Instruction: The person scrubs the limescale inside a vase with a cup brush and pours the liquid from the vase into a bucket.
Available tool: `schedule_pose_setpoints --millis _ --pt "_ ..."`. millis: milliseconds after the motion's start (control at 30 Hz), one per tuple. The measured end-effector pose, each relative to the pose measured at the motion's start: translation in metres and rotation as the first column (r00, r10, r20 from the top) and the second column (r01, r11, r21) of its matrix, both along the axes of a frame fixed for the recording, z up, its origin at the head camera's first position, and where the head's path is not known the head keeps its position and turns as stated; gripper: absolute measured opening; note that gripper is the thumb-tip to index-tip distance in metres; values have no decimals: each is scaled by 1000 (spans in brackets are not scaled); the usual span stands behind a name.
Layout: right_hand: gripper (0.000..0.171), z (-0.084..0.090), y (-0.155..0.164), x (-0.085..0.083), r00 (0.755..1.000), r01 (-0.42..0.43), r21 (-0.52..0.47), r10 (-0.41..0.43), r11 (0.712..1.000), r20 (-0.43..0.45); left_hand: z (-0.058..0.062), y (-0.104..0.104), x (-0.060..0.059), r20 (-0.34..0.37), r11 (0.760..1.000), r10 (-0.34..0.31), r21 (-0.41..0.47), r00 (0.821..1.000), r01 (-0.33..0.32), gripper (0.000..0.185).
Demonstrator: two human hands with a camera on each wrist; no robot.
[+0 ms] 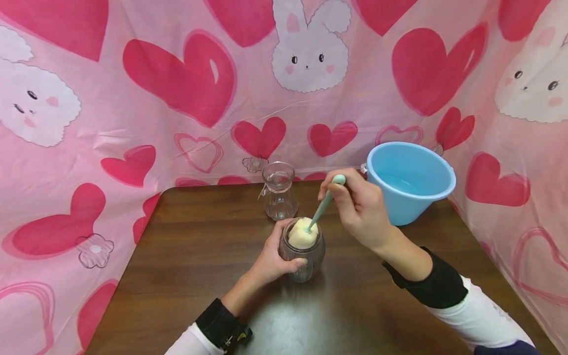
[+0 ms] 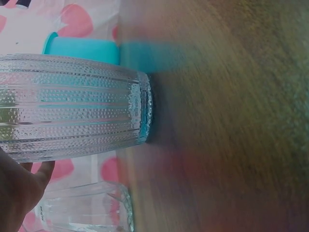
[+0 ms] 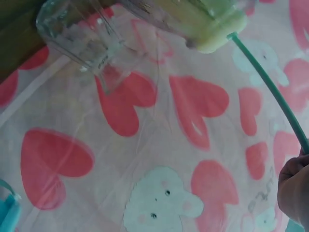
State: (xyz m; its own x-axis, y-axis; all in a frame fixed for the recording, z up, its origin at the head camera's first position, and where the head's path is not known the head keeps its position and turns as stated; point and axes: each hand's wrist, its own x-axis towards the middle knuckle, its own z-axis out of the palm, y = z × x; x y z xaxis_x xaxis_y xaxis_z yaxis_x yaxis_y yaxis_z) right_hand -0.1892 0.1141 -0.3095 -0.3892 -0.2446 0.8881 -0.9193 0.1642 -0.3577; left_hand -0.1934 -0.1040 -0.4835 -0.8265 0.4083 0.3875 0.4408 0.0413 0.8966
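- Scrubbing of a ribbed glass jar (image 1: pixel 302 254) is judged to be the step in hand: a yellow sponge head (image 1: pixel 303 233) on a teal brush handle (image 1: pixel 326 201) is seated in the jar's mouth.
- The jar is stood upright near the middle of the desk (image 1: pixel 186 256), and is gripped round its side by the left hand (image 1: pixel 271 261), whose fingers are curled about the glass.
- The handle's top end is pinched by the right hand (image 1: pixel 360 209), closed round it above the jar.
- A second, clear glass jar (image 1: pixel 279 191) is set behind, by the desk's far edge; a blue bucket (image 1: pixel 406 180) is placed at the far right corner.
- For the next move, the sponge would need to be pressed deeper and turned against the inner wall, while the jar is held steady so that it is not tipped.
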Motion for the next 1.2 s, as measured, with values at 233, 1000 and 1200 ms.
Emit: schedule_pose_setpoints --millis 233,1000,1200 --pt "35 -1 -10 1 998 -6 54 10 999 -68 1 -1 0 2 1000 2 -12 1000 -2 87" --pt "37 1 -9 12 987 -72 -69 81 995 135 3 1 2 11 1000 3 -11 1000 -3 88" --pt "35 1 -7 11 984 -97 -32 101 995 149 2 1 1 5 1000 -4 -10 1000 4 88"
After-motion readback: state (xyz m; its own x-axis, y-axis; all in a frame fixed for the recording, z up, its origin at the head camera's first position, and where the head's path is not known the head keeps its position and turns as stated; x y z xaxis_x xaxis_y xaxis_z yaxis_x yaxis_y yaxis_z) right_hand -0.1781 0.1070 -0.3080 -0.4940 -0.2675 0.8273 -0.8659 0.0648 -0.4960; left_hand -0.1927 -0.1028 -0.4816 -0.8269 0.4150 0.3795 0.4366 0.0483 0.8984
